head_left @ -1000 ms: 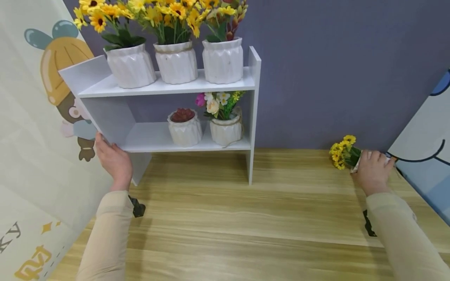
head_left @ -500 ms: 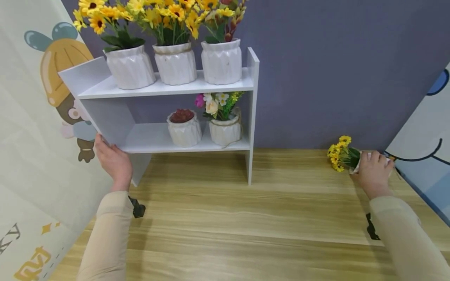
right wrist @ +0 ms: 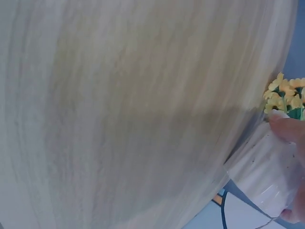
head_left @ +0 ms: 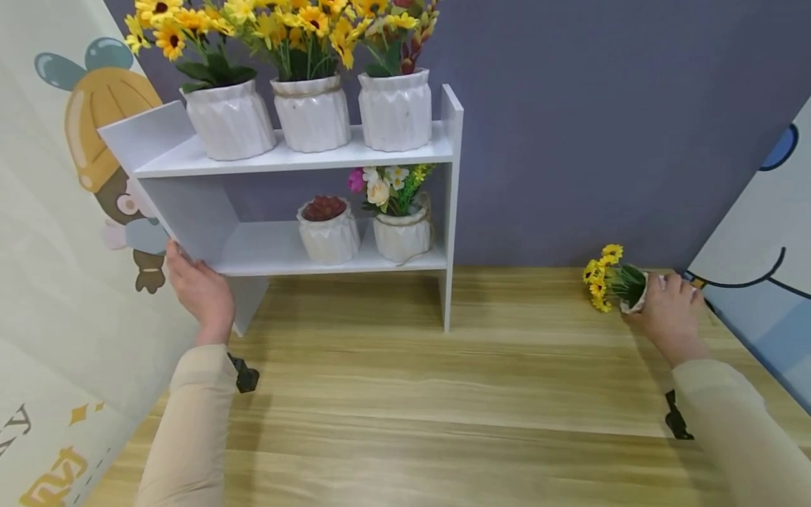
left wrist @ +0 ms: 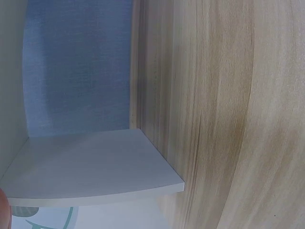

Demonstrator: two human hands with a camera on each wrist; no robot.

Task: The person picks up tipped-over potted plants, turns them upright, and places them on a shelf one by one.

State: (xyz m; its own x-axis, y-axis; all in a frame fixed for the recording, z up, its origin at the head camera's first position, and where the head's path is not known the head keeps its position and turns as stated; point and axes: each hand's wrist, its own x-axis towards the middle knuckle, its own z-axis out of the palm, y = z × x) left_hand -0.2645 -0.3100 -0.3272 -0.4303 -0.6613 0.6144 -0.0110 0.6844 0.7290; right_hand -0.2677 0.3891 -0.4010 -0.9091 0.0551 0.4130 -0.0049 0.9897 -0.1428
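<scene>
Head view shows my right hand (head_left: pixel 667 310) wrapped round a small white pot (head_left: pixel 636 298) of yellow flowers (head_left: pixel 602 276), lying on its side at the far right of the table (head_left: pixel 405 394), blooms pointing left toward the shelf (head_left: pixel 298 158). My left hand (head_left: pixel 199 289) grips the front edge of the shelf's left side panel, fingers curled round it.

To do this well, I judge I should keep that left hand firm so the shelf stays put. With the right I should tip the pot upright before lifting it, holding it by the body and not by the stems. The lower board has a free space left of the red-topped pot (head_left: pixel 328 230). Entering from the front, low under the upper board, looks safest to me, so the blooms do not catch.

The pot is small, white and glossy. In the right wrist view its smooth side (right wrist: pixel 267 176) shows under my fingers (right wrist: pixel 288 129), with the blooms at the rim. The flowers look like little sunflowers with green leaves, like those in the three pots on the top board.
</scene>
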